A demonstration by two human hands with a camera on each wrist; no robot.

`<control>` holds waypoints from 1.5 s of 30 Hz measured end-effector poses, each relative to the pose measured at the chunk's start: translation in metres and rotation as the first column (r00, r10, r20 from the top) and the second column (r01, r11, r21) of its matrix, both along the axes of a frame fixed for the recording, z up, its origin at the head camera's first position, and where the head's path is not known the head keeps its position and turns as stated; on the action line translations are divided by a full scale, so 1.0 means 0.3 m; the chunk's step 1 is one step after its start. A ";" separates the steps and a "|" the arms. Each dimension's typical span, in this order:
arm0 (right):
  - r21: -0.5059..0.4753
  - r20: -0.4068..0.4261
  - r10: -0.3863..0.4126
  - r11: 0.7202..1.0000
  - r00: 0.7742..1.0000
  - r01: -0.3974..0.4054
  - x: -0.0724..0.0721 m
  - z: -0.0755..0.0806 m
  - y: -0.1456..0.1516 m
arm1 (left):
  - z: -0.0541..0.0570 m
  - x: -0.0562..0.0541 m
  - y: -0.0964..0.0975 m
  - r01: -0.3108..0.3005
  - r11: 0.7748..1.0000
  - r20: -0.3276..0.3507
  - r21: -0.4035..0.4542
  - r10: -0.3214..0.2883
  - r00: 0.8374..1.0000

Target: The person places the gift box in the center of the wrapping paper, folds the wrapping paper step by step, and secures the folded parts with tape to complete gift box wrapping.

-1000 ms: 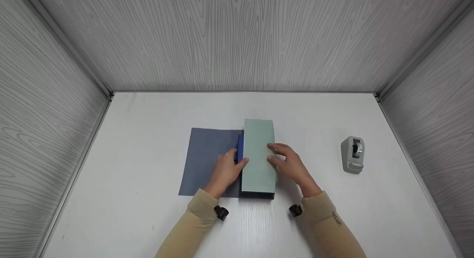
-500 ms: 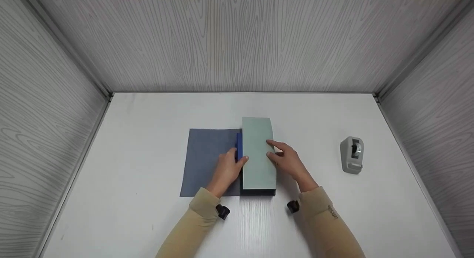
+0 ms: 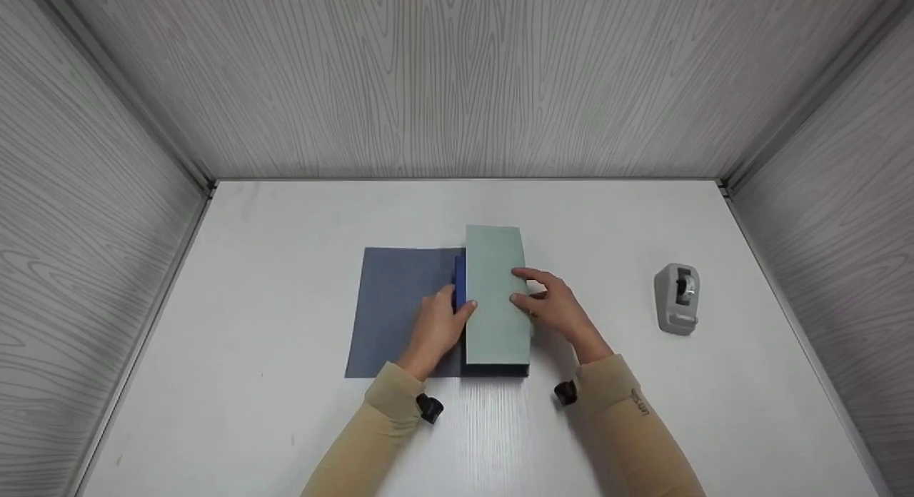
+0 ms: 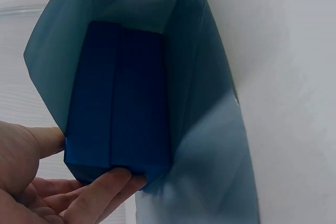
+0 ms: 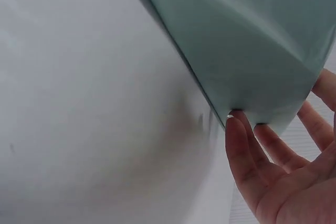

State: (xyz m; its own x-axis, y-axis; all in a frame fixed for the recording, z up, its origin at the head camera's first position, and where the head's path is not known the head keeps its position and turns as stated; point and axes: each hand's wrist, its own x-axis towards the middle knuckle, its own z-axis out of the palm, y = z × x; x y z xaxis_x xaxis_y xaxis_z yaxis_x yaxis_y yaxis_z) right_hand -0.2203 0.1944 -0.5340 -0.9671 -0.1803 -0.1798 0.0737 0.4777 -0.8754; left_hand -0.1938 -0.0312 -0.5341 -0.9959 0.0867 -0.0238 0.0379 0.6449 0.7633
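A blue box sits in a sheet of wrapping paper, pale green on the face folded over its top and slate blue on the part lying flat to the left. My left hand grips the box along its left side, thumb over the top edge, fingers against the side. From the right, my right hand presses the pale green paper, thumb and index finger at the top edge. In the right wrist view other fingertips touch the paper's side face. Most of the box is hidden under paper.
A grey tape dispenser stands on the white table at the right. Wood-grain panels close off the table at the back and both sides. The slate-blue part of the sheet lies under my left hand.
The covered box has shifted slightly away from me, and my right hand has moved a little the same way along the paper. My left hand stays in nearly the same place.
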 end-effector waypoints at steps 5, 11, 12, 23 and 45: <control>0.009 -0.008 -0.020 1.000 1.000 0.020 -0.002 0.000 -0.009 | 0.006 0.004 0.002 -0.010 1.000 0.005 -0.029 0.010 1.000; 0.019 -0.021 -0.032 0.999 0.999 0.032 0.001 -0.001 -0.014 | 0.006 0.005 0.003 -0.018 0.999 0.010 -0.042 0.018 1.000; 0.020 -0.020 -0.033 0.999 0.999 0.033 0.002 0.000 -0.016 | 0.006 0.004 0.004 -0.018 0.999 0.008 -0.043 0.018 1.000; 0.033 -0.017 -0.077 0.996 0.997 0.077 0.008 0.008 -0.031 | 0.003 0.007 -0.009 0.004 0.999 0.008 -0.035 -0.004 1.000; 0.036 0.011 -0.076 0.996 0.997 0.076 0.004 0.007 -0.028 | 0.044 0.132 -0.291 -0.173 0.958 -0.026 -0.230 0.172 0.985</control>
State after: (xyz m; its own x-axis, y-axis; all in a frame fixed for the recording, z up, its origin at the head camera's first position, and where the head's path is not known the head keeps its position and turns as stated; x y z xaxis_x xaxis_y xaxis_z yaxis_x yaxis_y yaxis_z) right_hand -0.2192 0.1860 -0.5320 -0.9753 -0.0994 -0.1973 0.1222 0.5013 -0.8566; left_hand -0.1541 -0.1185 -0.5209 -0.9955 -0.0935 -0.0177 -0.0858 0.8006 0.5930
